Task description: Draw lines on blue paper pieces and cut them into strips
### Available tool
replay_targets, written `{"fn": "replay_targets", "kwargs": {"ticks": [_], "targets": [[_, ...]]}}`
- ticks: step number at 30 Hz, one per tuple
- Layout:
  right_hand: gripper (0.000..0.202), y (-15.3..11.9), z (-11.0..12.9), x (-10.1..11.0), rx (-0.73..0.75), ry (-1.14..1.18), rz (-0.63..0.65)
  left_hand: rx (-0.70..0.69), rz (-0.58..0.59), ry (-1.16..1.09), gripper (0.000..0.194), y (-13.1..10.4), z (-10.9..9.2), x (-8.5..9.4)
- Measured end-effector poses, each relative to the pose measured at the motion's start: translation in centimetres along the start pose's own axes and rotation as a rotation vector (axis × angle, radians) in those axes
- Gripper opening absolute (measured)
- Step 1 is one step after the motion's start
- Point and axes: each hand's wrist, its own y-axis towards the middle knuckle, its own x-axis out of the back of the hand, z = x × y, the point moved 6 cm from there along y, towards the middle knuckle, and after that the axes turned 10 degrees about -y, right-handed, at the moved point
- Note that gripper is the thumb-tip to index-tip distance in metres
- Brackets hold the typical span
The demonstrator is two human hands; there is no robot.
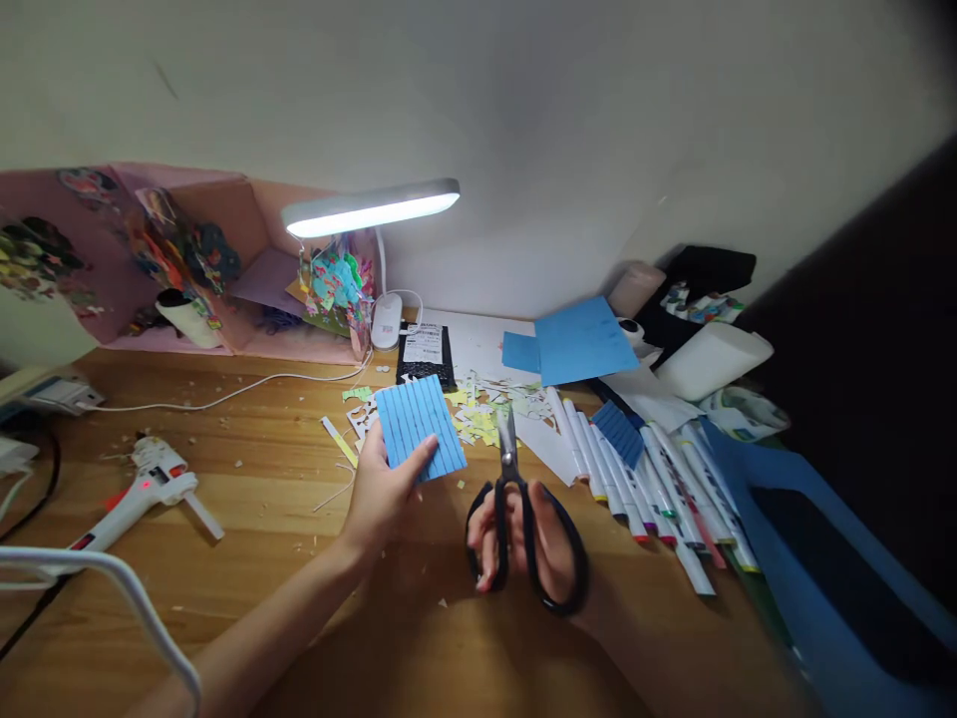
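My left hand (385,499) grips a square blue sheet of paper (419,424) ruled with dark parallel lines, the thumb pressed on its face and the fingers hidden behind it. To its right, my right hand (523,538) has its fingers through the black handles of a pair of scissors (509,454). The blades point away from me and look closed, apart from the blue sheet. Beyond both hands lies a scatter of yellow and white paper scraps (478,414).
A white glue gun (154,489) rests at left. Several markers (620,479) lie in a row at right, a small lined blue piece (618,434) on them. Behind stand a lit lamp (374,209), a pink box (246,339) and blue sheets (587,339). A white cable (112,568) crosses the near left.
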Motion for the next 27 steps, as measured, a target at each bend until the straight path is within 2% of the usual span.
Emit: {"fn": "replay_targets", "kwargs": {"ticks": [2, 4, 7, 11, 21, 27], "targets": [[0.071, -0.6, -1.6, -1.2, -0.084, 0.025, 0.130, -0.040, -0.046, -0.001, 0.038, 0.3, 0.0, 0.4], [0.072, -1.5, -3.0, -1.9, -0.139, 0.019, 0.186, -0.048, -0.067, -0.001, 0.036, 0.5, 0.3, 0.7], [0.071, -2.3, -4.3, -2.0, -0.128, -0.042, 0.120, -0.012, -0.059, 0.003, 0.039, 0.3, 1.0, 0.8], [0.065, -2.9, -4.7, -1.7, -0.090, -0.093, 0.054, 0.067, -0.044, 0.010, 0.047, -0.2, 1.9, 0.8], [0.063, -3.1, -4.6, -1.5, -0.137, -0.134, 0.033, 0.097, -0.001, -0.021, 0.047, -1.0, 1.7, 0.3], [0.062, -3.2, -4.6, -1.7, -0.094, -0.113, 0.051, 0.091, -0.002, -0.026, 0.044, -0.9, 2.1, 0.4]]}}
